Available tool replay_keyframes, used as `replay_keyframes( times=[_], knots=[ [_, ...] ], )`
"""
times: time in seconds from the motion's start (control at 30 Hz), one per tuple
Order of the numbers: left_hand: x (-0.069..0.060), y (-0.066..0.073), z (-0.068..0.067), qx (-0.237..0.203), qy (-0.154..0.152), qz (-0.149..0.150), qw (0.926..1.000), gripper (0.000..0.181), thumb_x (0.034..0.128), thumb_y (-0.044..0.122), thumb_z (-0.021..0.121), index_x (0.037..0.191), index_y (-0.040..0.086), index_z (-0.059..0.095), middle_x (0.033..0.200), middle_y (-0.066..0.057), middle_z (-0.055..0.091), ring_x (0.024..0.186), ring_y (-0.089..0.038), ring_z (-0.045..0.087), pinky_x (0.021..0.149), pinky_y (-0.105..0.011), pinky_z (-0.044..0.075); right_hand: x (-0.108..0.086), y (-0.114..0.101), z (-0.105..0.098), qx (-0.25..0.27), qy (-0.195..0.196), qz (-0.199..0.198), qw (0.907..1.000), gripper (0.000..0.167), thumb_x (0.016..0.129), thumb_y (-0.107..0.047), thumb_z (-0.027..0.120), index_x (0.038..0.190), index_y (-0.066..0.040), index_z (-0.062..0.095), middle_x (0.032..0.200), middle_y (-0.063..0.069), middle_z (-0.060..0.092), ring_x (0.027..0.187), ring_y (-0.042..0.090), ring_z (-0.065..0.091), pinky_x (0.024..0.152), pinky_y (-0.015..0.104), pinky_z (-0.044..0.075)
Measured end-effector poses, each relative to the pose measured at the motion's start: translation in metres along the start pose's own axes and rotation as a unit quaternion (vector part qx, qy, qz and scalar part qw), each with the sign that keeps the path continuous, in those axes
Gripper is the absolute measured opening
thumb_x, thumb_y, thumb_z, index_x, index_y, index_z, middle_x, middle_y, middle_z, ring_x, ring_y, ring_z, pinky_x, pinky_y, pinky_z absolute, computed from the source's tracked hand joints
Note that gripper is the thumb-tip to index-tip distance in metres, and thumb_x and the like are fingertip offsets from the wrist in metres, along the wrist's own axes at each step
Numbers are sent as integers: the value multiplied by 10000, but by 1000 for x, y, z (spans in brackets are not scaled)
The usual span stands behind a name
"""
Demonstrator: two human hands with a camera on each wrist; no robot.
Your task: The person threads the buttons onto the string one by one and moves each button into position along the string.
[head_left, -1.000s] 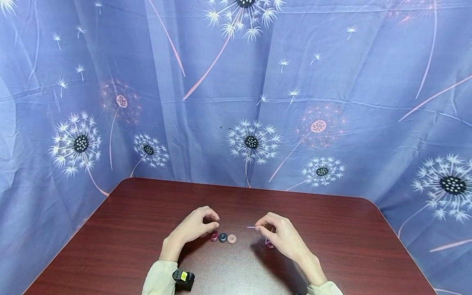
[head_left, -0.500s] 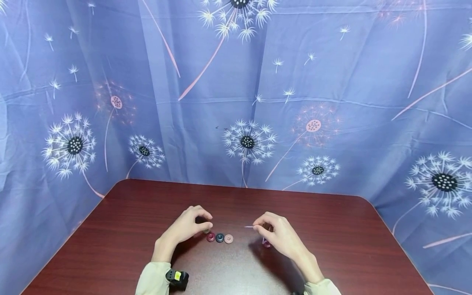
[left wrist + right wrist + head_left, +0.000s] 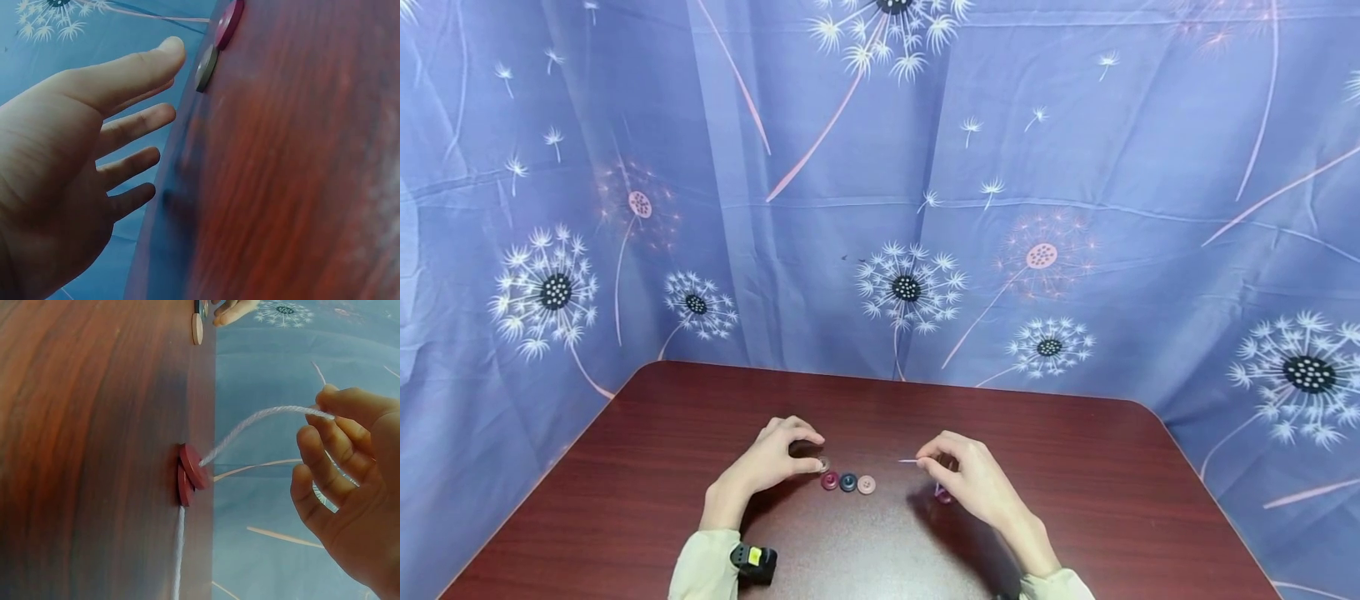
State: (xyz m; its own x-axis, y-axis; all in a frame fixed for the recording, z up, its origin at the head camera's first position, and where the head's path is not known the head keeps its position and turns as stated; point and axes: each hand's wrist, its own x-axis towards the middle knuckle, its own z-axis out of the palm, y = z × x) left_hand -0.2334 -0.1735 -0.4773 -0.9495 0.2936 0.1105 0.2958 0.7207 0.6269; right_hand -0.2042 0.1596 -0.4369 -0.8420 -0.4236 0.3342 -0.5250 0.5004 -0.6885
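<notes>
Two red buttons (image 3: 193, 466) threaded on a pale cord (image 3: 250, 421) are seen low, right of centre, in the head view; the cord is pinched by the right hand (image 3: 970, 473), the left hand (image 3: 767, 459) held wide beside four loose buttons (image 3: 848, 482) on the tabletop (image 3: 1090, 475).

Pale cream sleeves (image 3: 704, 570) are worn; at the left one, a boxy black wrist camera (image 3: 764, 570) is carried, marked with a yellow sticker (image 3: 755, 556).

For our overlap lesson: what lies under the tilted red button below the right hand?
A second red button, partly showing. Its covered face, and whether the cord passes through it, cannot be seen.
</notes>
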Motion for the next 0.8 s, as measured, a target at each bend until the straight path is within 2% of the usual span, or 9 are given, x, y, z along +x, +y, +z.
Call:
replay_keyframes(
  times=[0.13, 0.43, 0.8],
  knots=[
    [-1, 0, 1, 54, -11, -27, 10000, 341, 802, 307, 819, 1115, 203, 735, 1196, 32, 601, 1195, -243, 449, 1000, -530, 384, 0, 0, 0, -72, 22, -40, 10000, 68, 933, -174, 689, 950, -128, 736, 796, -85, 602, 526, 107, 619, 499, 224, 497],
    [2, -1, 7, 278, 25, -103, 9996, 310, 753, 305, 853, 1040, 231, 762, 1101, 62, 570, 1097, -193, 448, 953, -459, 385, 1, 0, -1, -15, -50, 45, 10000, 72, 934, -173, 687, 956, -121, 732, 798, -74, 606, 528, 105, 624, 498, 230, 503],
    [2, 3, 9, 497, 93, -215, 9985, 214, 745, 316, 857, 937, 315, 763, 1066, 100, 544, 1086, -185, 448, 941, -449, 394, 1, 2, 0, 69, -99, 137, 9998, 74, 937, -176, 684, 959, -122, 729, 815, -54, 618, 524, 121, 633, 484, 244, 512]
  ],
)
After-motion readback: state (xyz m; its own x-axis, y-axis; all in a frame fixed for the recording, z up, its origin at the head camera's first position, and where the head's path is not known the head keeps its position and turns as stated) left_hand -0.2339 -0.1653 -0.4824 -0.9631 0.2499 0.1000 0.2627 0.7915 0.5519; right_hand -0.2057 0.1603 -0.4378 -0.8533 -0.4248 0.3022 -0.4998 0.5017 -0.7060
